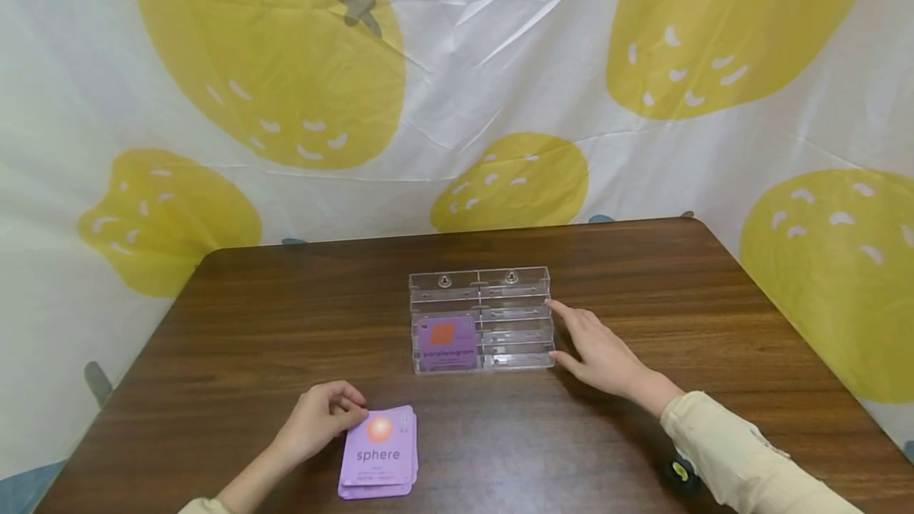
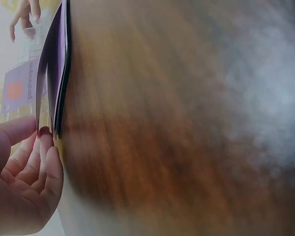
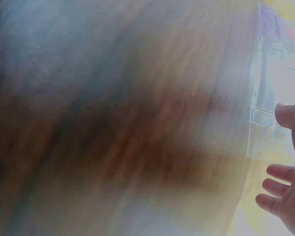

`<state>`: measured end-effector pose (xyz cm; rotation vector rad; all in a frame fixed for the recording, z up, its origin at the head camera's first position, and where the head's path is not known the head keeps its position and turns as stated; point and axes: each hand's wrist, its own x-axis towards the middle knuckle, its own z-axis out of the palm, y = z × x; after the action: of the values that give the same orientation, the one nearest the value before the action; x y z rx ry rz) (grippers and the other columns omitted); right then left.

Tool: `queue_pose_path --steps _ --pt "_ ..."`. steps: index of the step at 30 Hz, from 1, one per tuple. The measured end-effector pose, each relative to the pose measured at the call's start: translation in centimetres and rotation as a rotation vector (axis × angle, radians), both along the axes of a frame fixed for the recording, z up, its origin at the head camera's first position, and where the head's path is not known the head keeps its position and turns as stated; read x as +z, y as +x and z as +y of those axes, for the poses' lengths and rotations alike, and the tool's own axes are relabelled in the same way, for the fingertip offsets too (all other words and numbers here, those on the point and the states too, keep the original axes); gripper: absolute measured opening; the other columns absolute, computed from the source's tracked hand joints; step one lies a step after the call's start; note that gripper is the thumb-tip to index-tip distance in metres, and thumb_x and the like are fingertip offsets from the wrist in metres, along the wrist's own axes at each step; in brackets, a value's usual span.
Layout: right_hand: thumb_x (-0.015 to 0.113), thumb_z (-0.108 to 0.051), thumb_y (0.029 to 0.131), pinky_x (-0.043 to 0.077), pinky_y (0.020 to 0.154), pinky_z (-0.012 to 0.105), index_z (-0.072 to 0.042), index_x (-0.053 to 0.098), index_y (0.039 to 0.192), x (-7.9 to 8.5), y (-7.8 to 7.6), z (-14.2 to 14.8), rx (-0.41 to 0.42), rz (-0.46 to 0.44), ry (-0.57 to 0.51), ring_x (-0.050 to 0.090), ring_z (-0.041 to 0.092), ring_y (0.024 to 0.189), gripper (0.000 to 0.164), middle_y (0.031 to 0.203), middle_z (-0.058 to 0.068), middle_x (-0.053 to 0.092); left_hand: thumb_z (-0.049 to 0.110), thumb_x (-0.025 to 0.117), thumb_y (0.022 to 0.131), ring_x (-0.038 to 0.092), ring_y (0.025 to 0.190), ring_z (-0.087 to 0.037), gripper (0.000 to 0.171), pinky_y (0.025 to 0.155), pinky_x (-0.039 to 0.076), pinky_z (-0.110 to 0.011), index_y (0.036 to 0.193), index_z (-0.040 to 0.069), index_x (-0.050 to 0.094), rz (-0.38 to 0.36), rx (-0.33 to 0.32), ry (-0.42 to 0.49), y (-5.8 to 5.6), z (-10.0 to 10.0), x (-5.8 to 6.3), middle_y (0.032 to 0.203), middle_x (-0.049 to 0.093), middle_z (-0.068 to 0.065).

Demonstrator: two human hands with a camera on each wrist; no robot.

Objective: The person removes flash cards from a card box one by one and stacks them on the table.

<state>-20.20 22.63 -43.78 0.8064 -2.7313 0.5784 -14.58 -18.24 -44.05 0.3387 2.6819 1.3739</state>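
Note:
At the front of the table lies a stack of purple cards (image 1: 376, 490), topped by a sphere card (image 1: 378, 454). My left hand (image 1: 321, 416) pinches that top card at its upper left corner; in the left wrist view the card (image 2: 45, 59) bows away from the stack below. A clear plastic tiered card rack (image 1: 517, 339) stands further back, with a parallelogram card (image 1: 447, 342) in its lower left pocket. Beside the rack's right side is my right hand (image 1: 596, 343), thumb and fingers extended, fingertips at its edge. The right wrist view shows the rack (image 3: 265, 93) washed out.
The brown wooden table (image 1: 286, 324) reaches back to a white curtain (image 1: 493, 86) printed with yellow fruit. A small dark round object (image 1: 681, 473) lies by the right sleeve (image 1: 743, 450), partly hidden by it.

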Motion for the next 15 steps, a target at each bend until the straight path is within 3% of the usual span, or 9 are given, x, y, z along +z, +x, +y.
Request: queue_pose_path --steps 15 --pt "0.069 -0.024 0.08 0.038 0.093 0.047 -0.007 0.026 0.139 0.27 0.18 -0.17 -0.015 0.03 0.021 0.041 0.032 0.116 0.075 0.124 0.017 0.047 0.009 0.071 0.075 0.055 0.056 -0.007 0.012 0.051 0.045 -0.02 0.082 0.005 0.063 0.034 0.023 -0.07 0.28 -0.24 -0.04 0.072 0.064 0.0"
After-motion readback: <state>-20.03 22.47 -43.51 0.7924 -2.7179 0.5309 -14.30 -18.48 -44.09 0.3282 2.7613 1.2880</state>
